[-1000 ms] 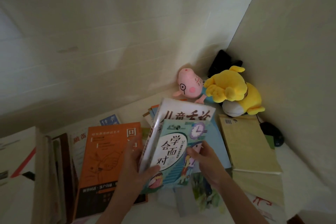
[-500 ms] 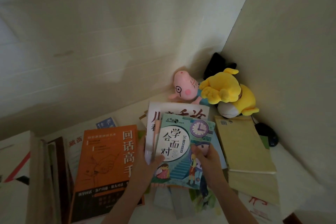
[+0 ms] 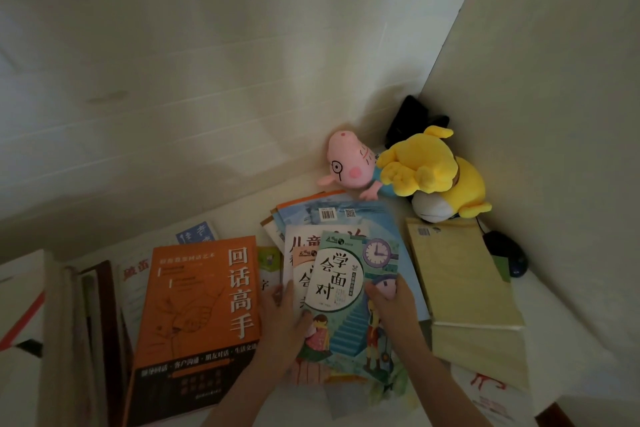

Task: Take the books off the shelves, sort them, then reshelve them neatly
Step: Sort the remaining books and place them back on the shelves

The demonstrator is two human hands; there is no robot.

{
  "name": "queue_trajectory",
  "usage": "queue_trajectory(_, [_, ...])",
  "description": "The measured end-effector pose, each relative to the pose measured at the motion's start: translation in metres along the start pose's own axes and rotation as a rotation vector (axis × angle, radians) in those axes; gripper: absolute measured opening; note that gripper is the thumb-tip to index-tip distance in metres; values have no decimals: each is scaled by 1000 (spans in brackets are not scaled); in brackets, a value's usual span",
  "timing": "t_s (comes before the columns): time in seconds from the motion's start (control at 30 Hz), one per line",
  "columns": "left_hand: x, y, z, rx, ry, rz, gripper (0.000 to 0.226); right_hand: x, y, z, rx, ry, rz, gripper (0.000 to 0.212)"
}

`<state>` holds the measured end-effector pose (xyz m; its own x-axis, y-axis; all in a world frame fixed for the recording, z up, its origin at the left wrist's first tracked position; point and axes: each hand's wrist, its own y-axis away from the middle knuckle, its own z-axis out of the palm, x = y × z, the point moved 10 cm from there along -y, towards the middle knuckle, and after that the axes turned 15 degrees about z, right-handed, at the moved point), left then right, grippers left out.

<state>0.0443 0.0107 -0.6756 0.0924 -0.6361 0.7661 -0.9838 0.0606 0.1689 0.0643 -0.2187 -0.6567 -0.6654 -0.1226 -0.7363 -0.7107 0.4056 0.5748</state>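
Two hands gripping green book (image 3: 346, 291), left hand (image 3: 282, 321) thumb over its left edge, right hand (image 3: 394, 305) pinching its right edge, book atop pile (image 3: 349, 218) between them, orange book (image 3: 204, 305) just left, yellow book (image 3: 457, 270) right.

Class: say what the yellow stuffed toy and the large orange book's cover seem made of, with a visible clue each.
The yellow stuffed toy: plush fabric, matte, fuzzy; soft rounded bulges. The large orange book's cover: probably smooth paper card; flat, crisply printed lettering. Dim light hides any gloss.
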Motion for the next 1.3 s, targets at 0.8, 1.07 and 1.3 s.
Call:
queue_trajectory(0.8, [74, 8, -42, 200, 524, 286, 67, -57, 56, 12, -306, 46, -294, 75])
queue_trajectory(1.07, [72, 8, -56, 277, 533, 276, 81, -73, 75, 19, -338, 26, -309, 72])
queue_trajectory(1.3, [74, 53, -171, 473, 526, 336, 88, -126, 140, 60, -370, -16, -556, 96])
